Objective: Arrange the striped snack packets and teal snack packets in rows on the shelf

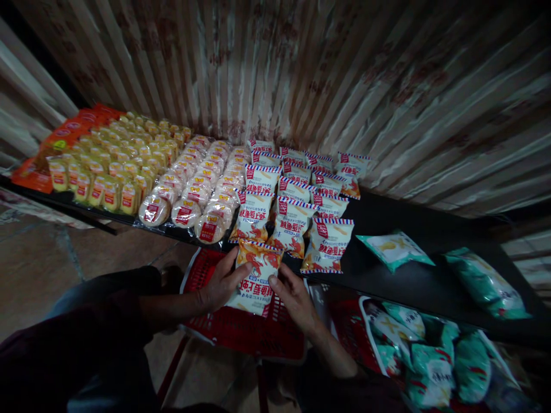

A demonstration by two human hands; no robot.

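A white and orange snack bag (257, 281) with red print is held between both hands, above a red basket. My left hand (221, 282) grips its left edge, thumb across the front. On the opposite edge, my right hand (296, 298) is closed with its thumb on the front. Just beyond it, overlapping rows of matching snack bags (295, 221) with striped top edges lie on the black table. The held bag's printing faces the other way up from those in the rows.
The red basket (241, 338) stands below my hands. Round wrapped crackers (187, 212) and yellow packs (109, 192) fill the table's left, beside orange packaging (64, 135). Green bags (394, 249) lie on the black table (387, 215); more fill a basket (365, 321) below. A pleated curtain (275, 69) hangs behind.
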